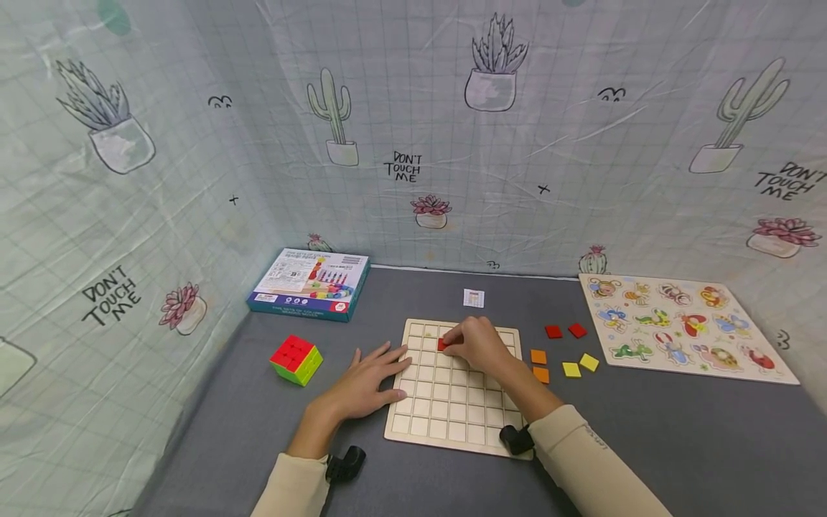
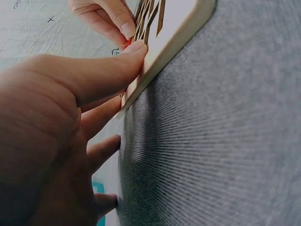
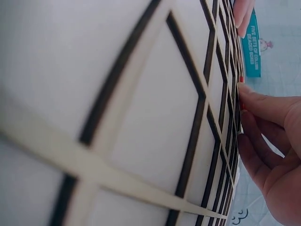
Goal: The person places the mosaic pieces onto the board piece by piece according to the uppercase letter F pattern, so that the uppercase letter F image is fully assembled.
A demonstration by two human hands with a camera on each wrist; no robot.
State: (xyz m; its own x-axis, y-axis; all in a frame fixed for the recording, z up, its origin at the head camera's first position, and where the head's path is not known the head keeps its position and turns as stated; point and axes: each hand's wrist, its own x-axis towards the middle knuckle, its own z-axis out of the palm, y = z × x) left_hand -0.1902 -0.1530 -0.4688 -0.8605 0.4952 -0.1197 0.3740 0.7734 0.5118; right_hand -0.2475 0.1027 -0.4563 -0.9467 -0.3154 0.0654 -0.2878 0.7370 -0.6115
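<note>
A pale wooden grid board (image 1: 439, 413) with square recesses lies flat on the grey table. My left hand (image 1: 363, 384) rests at its left edge, fingers spread; in the left wrist view the thumb (image 2: 115, 70) touches the board's rim. Near the far side of the board, my right hand (image 1: 479, 346) pinches a small red square tile (image 1: 442, 345) at one of the recesses. The right wrist view shows only a thin red sliver of that tile (image 3: 241, 79) by the thumb, so how deep it sits cannot be told.
Right of the board lie red tiles (image 1: 553, 332), orange tiles (image 1: 538, 357) and yellow tiles (image 1: 571, 370). Farther right is an insect puzzle board (image 1: 685, 359). A puzzle cube (image 1: 293, 357) and a flat box (image 1: 310, 283) stand left; a small printed card (image 1: 474, 298) lies behind.
</note>
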